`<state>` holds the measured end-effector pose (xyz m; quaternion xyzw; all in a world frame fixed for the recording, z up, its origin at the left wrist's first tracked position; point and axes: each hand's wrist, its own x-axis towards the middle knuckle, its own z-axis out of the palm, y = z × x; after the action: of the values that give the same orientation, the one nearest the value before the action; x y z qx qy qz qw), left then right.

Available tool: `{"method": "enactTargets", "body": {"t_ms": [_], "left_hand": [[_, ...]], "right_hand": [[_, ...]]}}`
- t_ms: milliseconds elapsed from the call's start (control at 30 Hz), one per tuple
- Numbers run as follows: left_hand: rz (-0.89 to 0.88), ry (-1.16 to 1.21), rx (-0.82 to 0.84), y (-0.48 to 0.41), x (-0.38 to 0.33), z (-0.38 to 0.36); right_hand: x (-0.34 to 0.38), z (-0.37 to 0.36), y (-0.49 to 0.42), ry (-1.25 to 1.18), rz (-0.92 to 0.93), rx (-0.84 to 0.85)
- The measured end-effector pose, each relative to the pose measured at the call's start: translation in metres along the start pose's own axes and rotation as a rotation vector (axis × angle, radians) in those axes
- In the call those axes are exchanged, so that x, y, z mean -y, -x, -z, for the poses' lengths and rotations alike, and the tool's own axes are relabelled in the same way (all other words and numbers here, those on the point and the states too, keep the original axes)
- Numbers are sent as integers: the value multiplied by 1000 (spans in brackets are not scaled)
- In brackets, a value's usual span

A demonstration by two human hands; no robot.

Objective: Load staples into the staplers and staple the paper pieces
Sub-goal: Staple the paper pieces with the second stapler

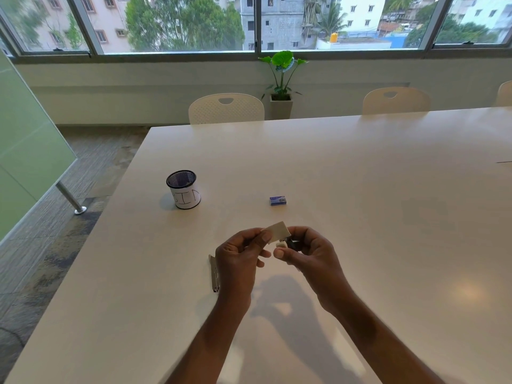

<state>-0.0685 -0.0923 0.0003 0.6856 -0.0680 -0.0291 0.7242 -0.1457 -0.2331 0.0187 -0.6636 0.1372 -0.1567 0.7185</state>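
Above the white table [360, 189], my left hand [238, 259] pinches a small white paper piece [278, 230] between thumb and fingers. My right hand [307, 253] grips a small dark stapler [291, 243], mostly hidden by its fingers, with its mouth at the paper's lower right edge. A second, silver stapler [214, 274] lies flat on the table just left of my left hand. A small blue staple box [278, 200] rests on the table beyond both hands.
A black mesh cup [183, 189] wrapped in a white paper label stands at the table's left. White chairs [226, 109] line the far edge, with a potted plant [281, 79] behind them. A green glass partition [27, 151] stands left of the table.
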Motion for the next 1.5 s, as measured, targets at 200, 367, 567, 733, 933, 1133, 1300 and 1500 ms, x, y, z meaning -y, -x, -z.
{"method": "enactTargets", "body": {"t_ms": [200,367,567,733,933,1133,1300,1500], "left_hand": [[8,-15,34,8,1,-4],[19,6,42,10,-1,-3],[17,2,35,12,-2,-3],[11,-7,12,14,-2,-5],[9,1,-15,16,-1,-7],[22,24,3,15,1,-8],[75,150,224,15,-5,-4],[62,202,286,16,-7,-8]], "right_hand": [[-1,0,-2,-26,17,17],[-2,2,-4,-41,15,8],[-1,3,-4,-53,8,13],[0,2,-4,-77,-9,14],[2,2,-3,-82,-25,8],[5,3,-3,-108,-31,10],[7,3,-4,-119,-41,4],[7,-2,-2,-128,-27,0]]}}
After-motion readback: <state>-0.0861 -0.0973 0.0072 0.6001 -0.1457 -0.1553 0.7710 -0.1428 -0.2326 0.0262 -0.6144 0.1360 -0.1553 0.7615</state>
